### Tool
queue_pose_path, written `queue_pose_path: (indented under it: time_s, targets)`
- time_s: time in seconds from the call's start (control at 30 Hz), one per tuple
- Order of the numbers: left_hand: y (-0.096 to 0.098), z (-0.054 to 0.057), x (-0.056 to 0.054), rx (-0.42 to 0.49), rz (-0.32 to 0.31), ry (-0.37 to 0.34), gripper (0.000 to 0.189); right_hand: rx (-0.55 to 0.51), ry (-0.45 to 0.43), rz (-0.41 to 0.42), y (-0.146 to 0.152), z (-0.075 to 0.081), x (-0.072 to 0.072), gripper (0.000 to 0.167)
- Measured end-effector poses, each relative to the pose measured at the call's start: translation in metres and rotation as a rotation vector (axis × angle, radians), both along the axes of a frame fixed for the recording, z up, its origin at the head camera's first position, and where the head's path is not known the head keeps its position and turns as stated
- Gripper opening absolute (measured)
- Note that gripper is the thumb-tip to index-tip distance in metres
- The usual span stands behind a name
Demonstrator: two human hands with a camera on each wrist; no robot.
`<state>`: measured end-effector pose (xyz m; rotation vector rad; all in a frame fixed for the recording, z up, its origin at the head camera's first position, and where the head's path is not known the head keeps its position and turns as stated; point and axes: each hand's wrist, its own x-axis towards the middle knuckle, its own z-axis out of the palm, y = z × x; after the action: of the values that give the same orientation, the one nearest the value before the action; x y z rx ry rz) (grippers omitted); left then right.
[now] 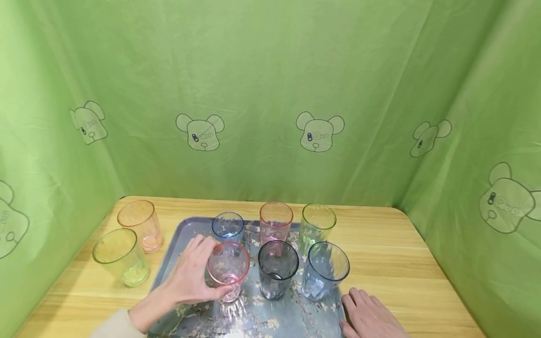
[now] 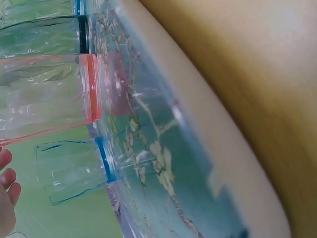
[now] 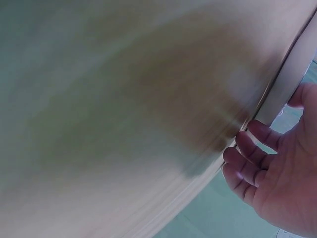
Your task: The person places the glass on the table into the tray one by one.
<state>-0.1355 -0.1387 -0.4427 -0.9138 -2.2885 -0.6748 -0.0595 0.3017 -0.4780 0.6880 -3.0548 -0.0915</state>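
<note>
My left hand is around a pink-rimmed clear glass on the tray, thumb at the near side and fingers behind. In the left wrist view its fingertips show at the edge, close to the upper part of the pink glass. A small blue-rimmed glass stands just behind. Right of the held glass are a dark grey glass and a blue-grey glass. My right hand rests beside the tray's right edge, holding nothing, fingers relaxed.
At the back of the tray stand another pink glass and a green glass. Off the tray, on the wooden table, an orange glass and a yellow-green glass stand at the left. Green curtains enclose the table.
</note>
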Motion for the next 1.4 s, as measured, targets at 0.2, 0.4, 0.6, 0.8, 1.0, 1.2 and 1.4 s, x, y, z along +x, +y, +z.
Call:
queue_pose_path:
  time_s: [0.2,0.4,0.6,0.8,1.0,1.2,1.4]
  targets:
    - [-0.001,-0.004,0.001,-0.005,0.024,-0.029,0.078,0.001,-0.021,-0.002,0.0,0.0,-0.001,0.031]
    - [-0.004,-0.008,0.001,-0.007,0.045,-0.043,0.078,0.003,-0.013,0.002,0.0,-0.001,-0.001,0.031]
    - [-0.005,-0.009,0.0,-0.01,0.055,-0.056,0.077,0.001,-0.013,-0.004,0.0,-0.001,-0.001,0.03]
    - [-0.008,-0.009,0.001,-0.006,0.043,-0.083,0.081,0.0,0.0,0.006,0.001,-0.002,0.0,0.031]
    - [-0.016,-0.006,0.0,0.017,0.01,-0.093,0.098,0.004,0.062,0.022,0.001,-0.002,0.0,0.029]
    - [-0.028,0.001,0.003,0.025,0.031,-0.055,0.113,-0.001,0.069,0.028,0.001,-0.002,0.0,0.029]
    - [-0.042,0.012,0.01,0.039,0.058,-0.064,0.115,0.001,0.093,0.029,0.001,-0.004,0.0,0.03]
